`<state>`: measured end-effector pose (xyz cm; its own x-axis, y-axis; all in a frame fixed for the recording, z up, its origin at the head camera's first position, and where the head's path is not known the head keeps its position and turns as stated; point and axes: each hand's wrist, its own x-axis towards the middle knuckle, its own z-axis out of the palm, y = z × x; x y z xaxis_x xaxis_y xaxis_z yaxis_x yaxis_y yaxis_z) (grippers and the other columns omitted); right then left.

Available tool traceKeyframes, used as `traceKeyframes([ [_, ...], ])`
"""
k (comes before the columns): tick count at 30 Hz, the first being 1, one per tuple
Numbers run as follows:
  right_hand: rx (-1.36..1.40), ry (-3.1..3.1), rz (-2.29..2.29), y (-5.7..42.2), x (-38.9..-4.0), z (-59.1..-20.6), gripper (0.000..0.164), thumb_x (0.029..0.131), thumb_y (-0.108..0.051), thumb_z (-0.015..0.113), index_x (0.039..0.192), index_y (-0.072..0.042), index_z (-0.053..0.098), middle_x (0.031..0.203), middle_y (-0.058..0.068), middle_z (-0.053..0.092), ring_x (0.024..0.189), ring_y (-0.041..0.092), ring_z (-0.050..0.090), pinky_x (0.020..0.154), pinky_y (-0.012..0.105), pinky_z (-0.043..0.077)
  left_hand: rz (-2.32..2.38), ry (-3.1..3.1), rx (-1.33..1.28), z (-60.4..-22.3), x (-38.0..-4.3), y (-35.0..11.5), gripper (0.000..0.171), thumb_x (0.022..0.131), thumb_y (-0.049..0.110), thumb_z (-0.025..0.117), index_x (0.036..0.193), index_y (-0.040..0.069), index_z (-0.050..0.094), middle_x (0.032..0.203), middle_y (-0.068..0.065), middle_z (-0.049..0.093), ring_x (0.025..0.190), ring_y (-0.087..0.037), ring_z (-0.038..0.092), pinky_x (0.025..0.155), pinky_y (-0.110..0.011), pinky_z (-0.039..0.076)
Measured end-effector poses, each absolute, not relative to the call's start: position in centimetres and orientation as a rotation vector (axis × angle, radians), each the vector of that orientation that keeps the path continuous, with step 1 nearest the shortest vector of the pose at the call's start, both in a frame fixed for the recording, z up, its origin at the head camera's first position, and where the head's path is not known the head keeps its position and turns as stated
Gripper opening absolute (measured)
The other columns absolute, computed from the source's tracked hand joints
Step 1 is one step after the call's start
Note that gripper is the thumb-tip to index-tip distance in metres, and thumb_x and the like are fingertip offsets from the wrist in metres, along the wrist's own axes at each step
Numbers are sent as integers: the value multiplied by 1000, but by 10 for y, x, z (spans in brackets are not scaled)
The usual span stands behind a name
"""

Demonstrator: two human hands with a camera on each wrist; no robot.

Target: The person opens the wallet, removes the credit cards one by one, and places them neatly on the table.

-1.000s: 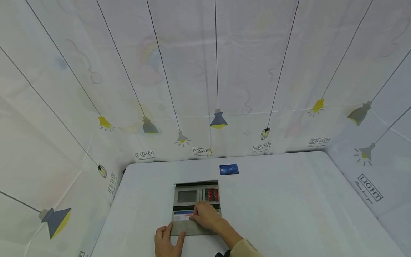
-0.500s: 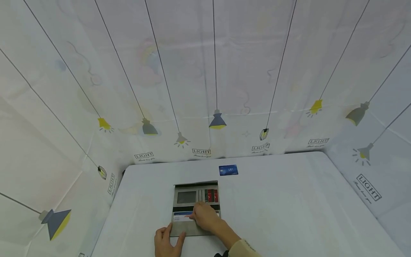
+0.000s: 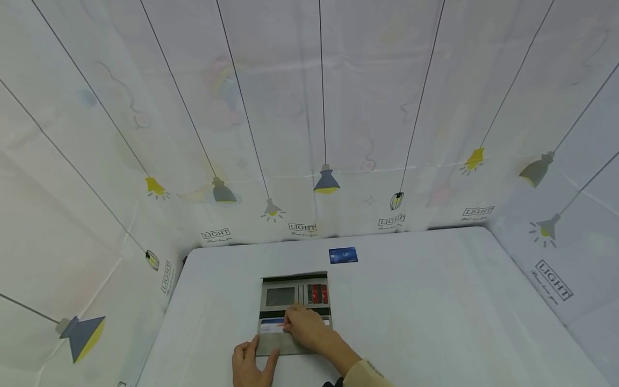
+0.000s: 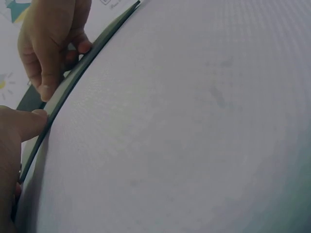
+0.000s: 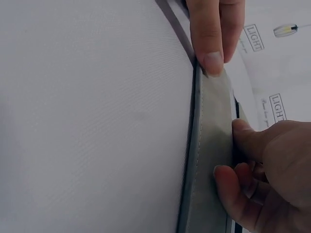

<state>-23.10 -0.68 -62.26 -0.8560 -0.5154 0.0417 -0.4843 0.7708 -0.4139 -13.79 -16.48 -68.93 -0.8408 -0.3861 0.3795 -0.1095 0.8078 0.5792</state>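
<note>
An open grey wallet (image 3: 290, 345) with black trim lies on the table, near its front. My left hand (image 3: 251, 367) holds its lower left corner, fingers along the left side and thumb on the bottom edge. The right hand (image 3: 306, 328), fingers curled, pinches at a white-and-blue card (image 3: 271, 325) in the lower pocket and covers most of it. In the right wrist view, the right thumb (image 5: 248, 138) sits behind the pocket's upper edge and curled fingers touch its grey face. Red cards (image 3: 320, 294) stand in slots of the upper half, beside a dark window (image 3: 280, 296).
A blue VIP card (image 3: 343, 255) lies flat beyond the wallet, to the right, near the back edge of the white table (image 3: 435, 301). White curtains (image 3: 358, 107) printed with hanging lamps enclose the back and both sides.
The right hand has shifted slightly to the left along the lower pocket, covering a little more of the card's left part. My left hand and the wallet stay in place.
</note>
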Motion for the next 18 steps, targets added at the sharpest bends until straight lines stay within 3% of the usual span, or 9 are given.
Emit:
traceKeyframes([
  [11,-774,2892,-624,-11,-228,-626,17,93,-26,70,83,-20,58,88,-5,55,67,6,49,58,26,44,-777,-2562,379,-688,-134,-167,64,70,38,89,116,-2,71,100,-10,53,91,-22,52,77,-42,47],
  [18,-771,2922,-600,-11,-229,-628,15,96,-25,68,85,-20,57,86,-6,53,68,6,50,61,28,46,-780,-2556,388,-688,-137,-166,64,70,37,89,117,-1,71,101,-11,53,92,-22,53,79,-43,47],
])
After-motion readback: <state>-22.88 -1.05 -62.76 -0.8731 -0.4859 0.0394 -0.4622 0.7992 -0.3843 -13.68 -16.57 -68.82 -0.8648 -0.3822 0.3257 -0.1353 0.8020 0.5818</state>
